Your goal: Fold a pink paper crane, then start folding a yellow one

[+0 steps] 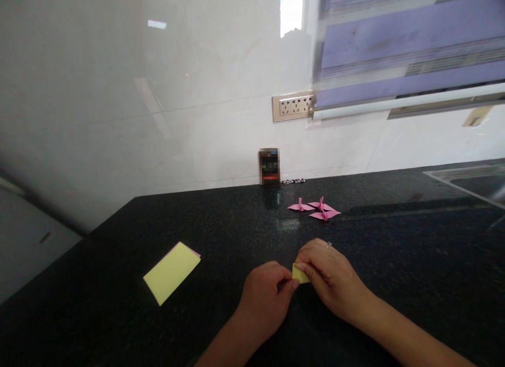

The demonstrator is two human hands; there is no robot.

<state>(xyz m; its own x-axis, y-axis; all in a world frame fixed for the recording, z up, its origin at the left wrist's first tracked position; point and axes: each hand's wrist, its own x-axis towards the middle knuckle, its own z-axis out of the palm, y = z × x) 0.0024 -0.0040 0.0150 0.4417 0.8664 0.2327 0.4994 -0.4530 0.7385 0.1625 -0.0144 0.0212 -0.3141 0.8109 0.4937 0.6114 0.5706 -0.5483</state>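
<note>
A small folded piece of yellow paper (301, 275) is held between my two hands, low over the dark countertop. My left hand (269, 289) pinches its left corner between thumb and forefinger. From the right, my right hand (330, 276) grips it with the thumb on top, and its fingers hide much of the paper. A ring shows on the right hand. Beyond the hands stand pink paper cranes (321, 208), grouped close together. To the left lie yellow paper sheets (172, 274), with a pink edge peeking out underneath.
A dark box (270, 167), blurred out, stands against the tiled wall beside a small patterned strip (294, 181). The black countertop (221, 227) runs to a sink edge (453, 183) at the right. A socket panel (292, 106) and a purple blind (394, 46) are above.
</note>
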